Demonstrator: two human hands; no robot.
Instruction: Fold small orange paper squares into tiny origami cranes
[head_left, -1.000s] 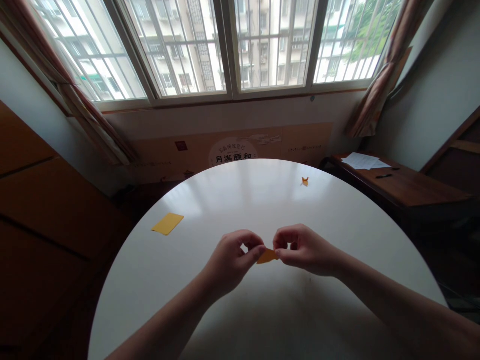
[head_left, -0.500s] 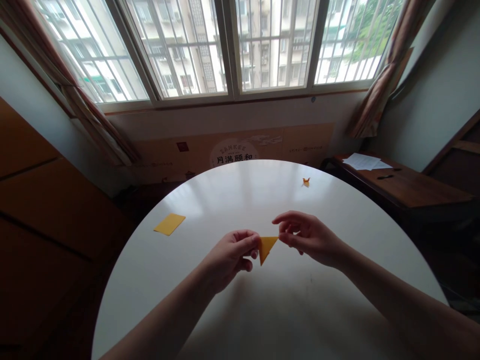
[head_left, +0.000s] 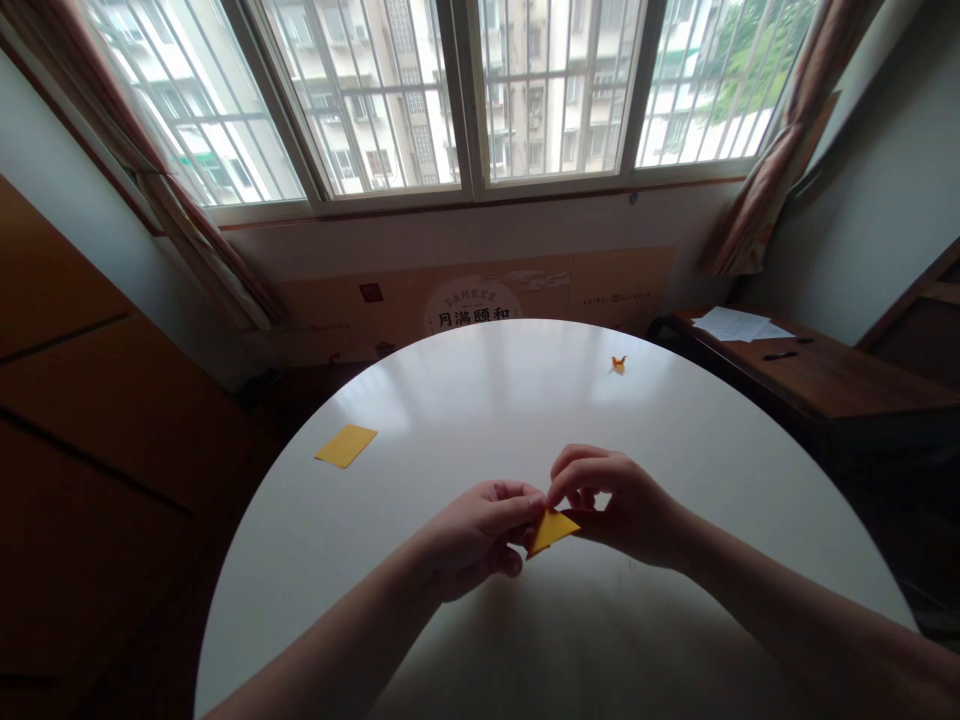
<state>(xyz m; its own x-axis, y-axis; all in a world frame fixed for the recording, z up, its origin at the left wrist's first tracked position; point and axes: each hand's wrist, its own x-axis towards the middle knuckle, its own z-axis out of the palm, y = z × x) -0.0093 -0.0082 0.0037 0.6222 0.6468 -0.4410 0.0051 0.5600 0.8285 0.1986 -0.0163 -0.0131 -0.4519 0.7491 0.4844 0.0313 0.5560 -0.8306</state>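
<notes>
A small yellow piece of folded paper (head_left: 555, 528), triangular in outline, is held just above the white table. My left hand (head_left: 480, 535) pinches its upper left corner between thumb and fingers. At its top edge and right side, my right hand (head_left: 619, 500) is closed in a pinch, the forefinger bent down onto the upper corner and the thumb behind the paper. The fingertips partly cover the folds.
The round white table (head_left: 450, 400) bears a flat stack of yellow paper (head_left: 346, 446) on the left and a small orange folded-paper figure (head_left: 618, 365) at the far right. Beyond stands a brown side table (head_left: 832, 375) with white sheets (head_left: 739, 324) on it.
The folded paper has turned and come slightly down and right. My right forefinger, raised before, has come down to its upper corner. The view has shifted a little.
</notes>
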